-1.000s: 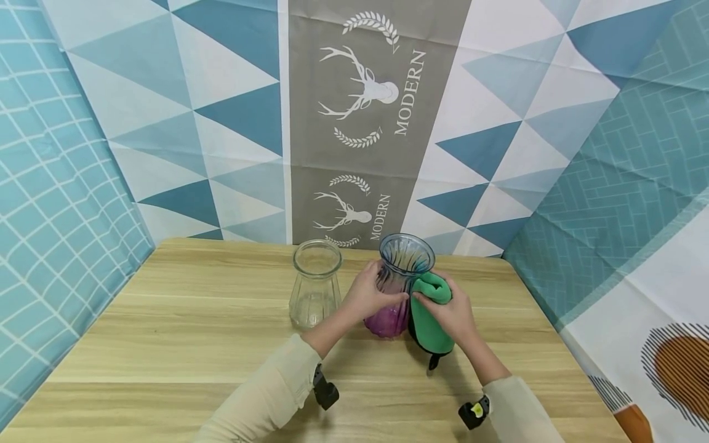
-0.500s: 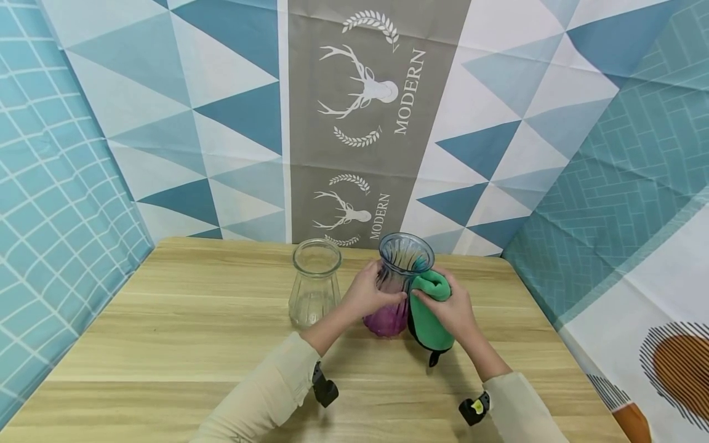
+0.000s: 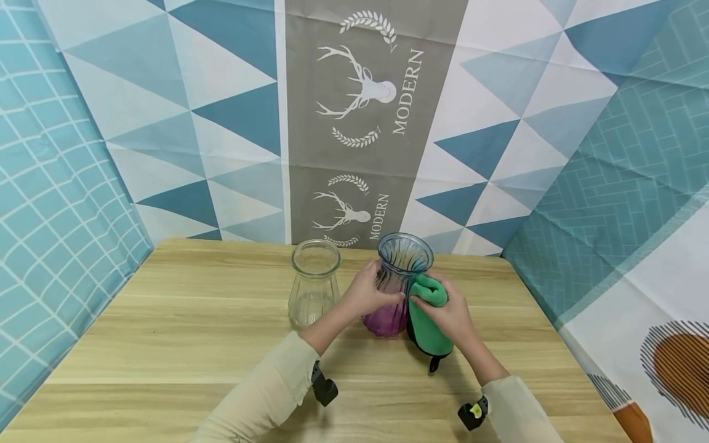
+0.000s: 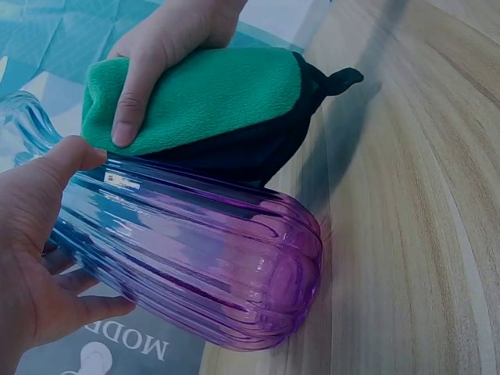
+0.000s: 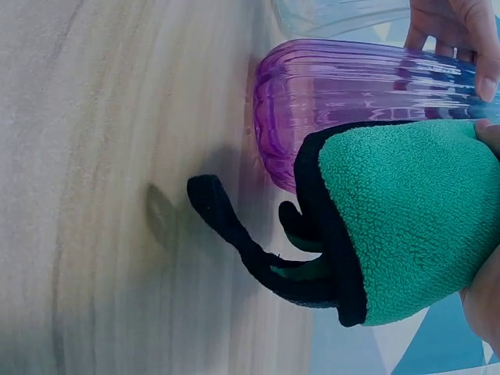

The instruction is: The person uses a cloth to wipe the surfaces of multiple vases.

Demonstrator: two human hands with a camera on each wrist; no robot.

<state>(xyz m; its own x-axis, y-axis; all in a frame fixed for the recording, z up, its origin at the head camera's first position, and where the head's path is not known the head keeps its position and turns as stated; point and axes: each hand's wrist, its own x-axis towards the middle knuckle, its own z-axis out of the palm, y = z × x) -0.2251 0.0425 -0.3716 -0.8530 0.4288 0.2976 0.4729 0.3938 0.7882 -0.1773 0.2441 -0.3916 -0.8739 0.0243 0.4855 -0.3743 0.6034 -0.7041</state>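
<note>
A ribbed glass vase (image 3: 386, 317), blue at its flared rim and purple at its base, stands upright on the wooden table. My left hand (image 3: 367, 292) grips it below the rim, thumb on the near side and fingers round the left. At the vase's right side my right hand (image 3: 451, 311) holds a folded green cleaning cloth (image 3: 431, 332) with black edging and a hanging loop. In the left wrist view the thumb presses the green cloth (image 4: 211, 94) along the vase's ribbed wall (image 4: 195, 242). The right fingers are mostly hidden behind the cloth.
A clear glass vase (image 3: 314, 301) stands just left of the coloured one, near my left forearm. Behind the table (image 3: 183, 344) hangs a patterned cloth backdrop (image 3: 238, 123), close to its far edge.
The right hand and the cloth have shifted very slightly against the vase's side. The left hand keeps its grip, and both vases stay in place.
</note>
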